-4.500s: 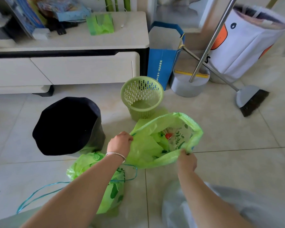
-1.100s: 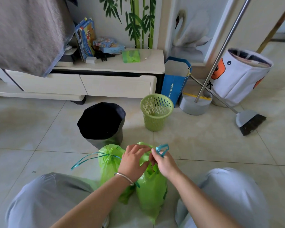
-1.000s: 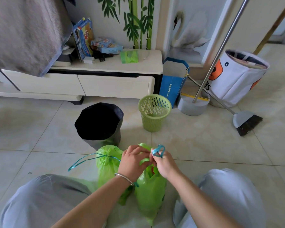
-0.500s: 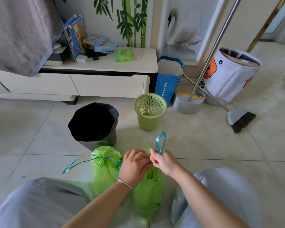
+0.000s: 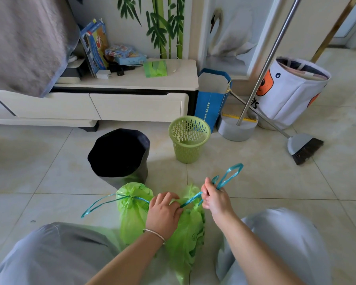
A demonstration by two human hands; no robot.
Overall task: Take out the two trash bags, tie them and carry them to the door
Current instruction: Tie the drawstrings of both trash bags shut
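Two green trash bags stand on the tiled floor between my knees. The left bag is cinched at the neck, and its blue drawstring trails off to the left. My left hand pinches the gathered neck of the right bag. My right hand grips that bag's blue drawstring and holds it taut up and to the right, a loop sticking out past the fingers.
A black-lined bin and an empty green mesh basket stand just beyond the bags. Behind them are a low white cabinet, a blue paper bag, a dustpan, a broom and a white fabric hamper.
The second bag's mouth was open, then gathered shut. Over the last second my right hand has drawn the blue drawstring up and out to the right while my left hand holds the neck.
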